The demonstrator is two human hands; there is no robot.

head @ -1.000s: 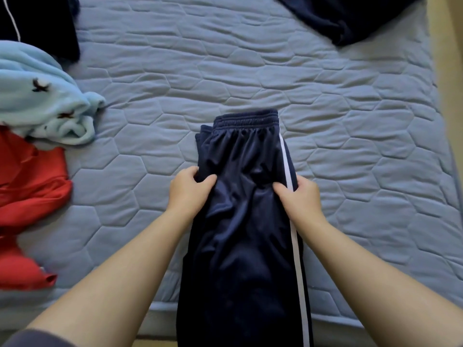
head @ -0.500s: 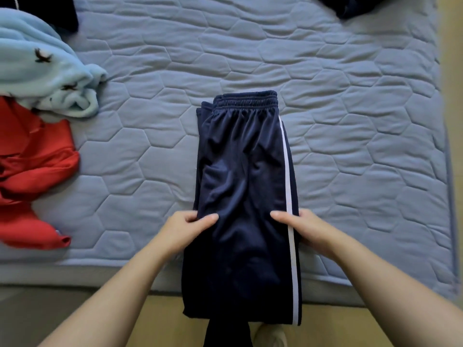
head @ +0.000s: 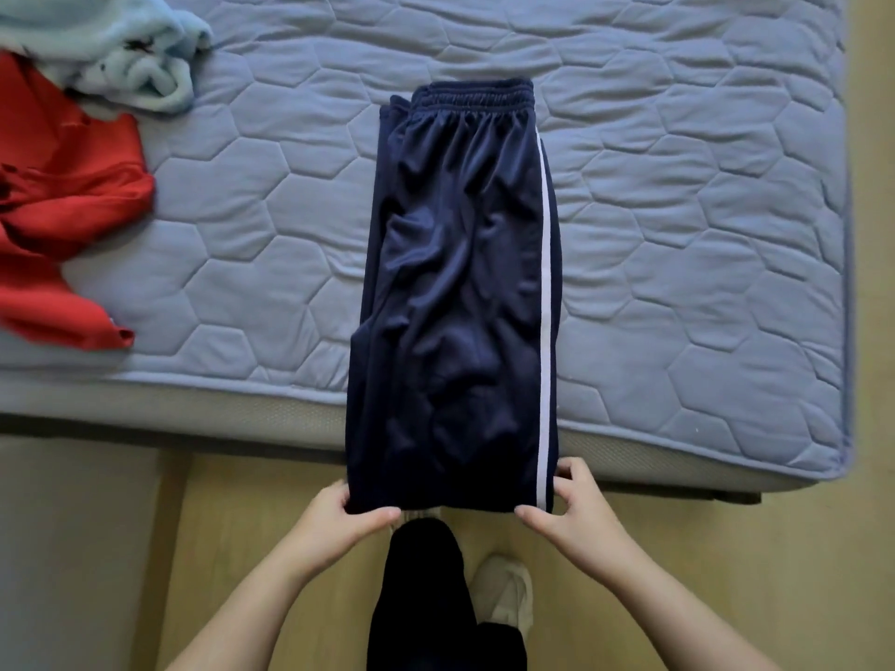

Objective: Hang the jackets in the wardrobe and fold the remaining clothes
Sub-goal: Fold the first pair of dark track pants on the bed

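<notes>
Head view: both forearms reach forward and the two hands meet the near end of a pair of navy blue, shiny track trousers with a white side stripe point(head: 460, 283). The left hand point(head: 339, 518) pinches the left corner of that end, thumb lying across the top of the cloth and fingers curled under. The right hand point(head: 576, 510) pinches the right corner just beside the stripe, thumb on top and fingers behind the edge.

The trousers lie folded lengthwise, stretching away from the hands across a quilted, light blue mattress point(head: 702, 234). Their elastic waistband is at the far end, and the held end reaches past the mattress's near edge over the wooden floor point(head: 726, 573).

Bare quilting lies on both sides of the trousers, widest ahead and right of the right hand up to the mattress's right edge. Far ahead and left of the left hand lie a crumpled red garment point(head: 63, 210) and a pale blue fleece garment point(head: 126, 65), well apart from the trousers.
</notes>
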